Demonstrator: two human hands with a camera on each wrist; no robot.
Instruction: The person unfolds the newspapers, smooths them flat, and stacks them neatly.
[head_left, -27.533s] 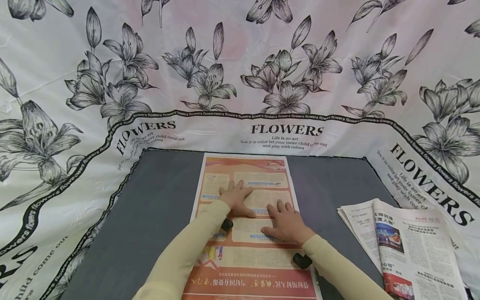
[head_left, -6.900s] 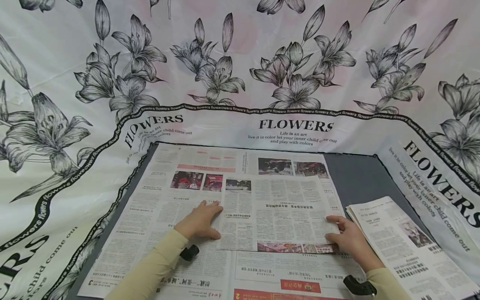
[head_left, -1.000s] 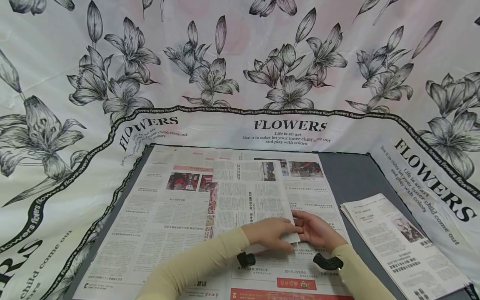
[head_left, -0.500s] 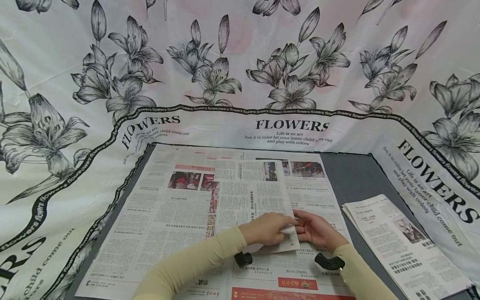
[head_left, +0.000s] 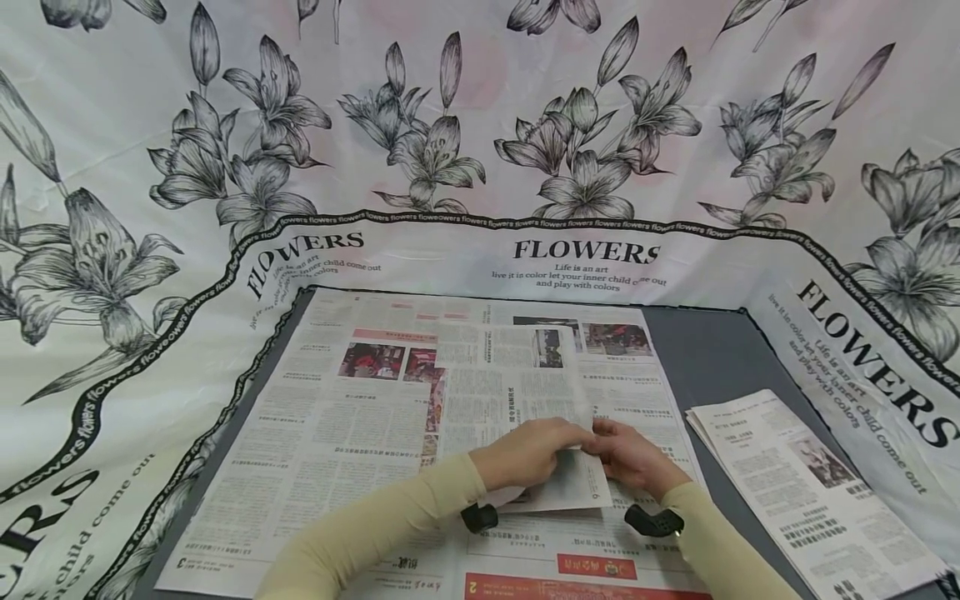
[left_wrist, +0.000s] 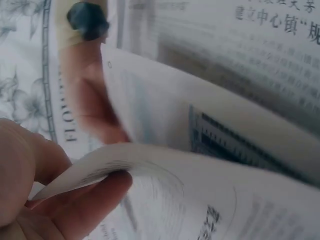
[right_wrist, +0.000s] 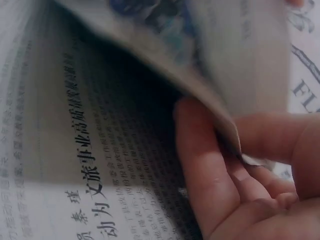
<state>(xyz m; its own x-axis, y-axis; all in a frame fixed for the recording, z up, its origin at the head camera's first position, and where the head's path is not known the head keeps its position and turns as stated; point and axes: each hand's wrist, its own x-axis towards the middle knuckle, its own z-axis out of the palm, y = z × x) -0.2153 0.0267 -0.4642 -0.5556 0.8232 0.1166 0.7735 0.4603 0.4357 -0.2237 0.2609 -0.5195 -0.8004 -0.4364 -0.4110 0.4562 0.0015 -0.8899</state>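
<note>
Fingers [right_wrist: 202, 165] on folded newspaper [head_left: 487, 383], pages [head_left: 300, 475] beneath, stack [head_left: 810, 500] rightward

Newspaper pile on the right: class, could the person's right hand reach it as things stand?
Probably yes: nothing stands between the right hand and the newspaper pile, though that hand pinches the folded sheet.

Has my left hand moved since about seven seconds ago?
Yes, the left hand has moved right against the central FLOWERS lettering, now close beside the right hand.
</note>
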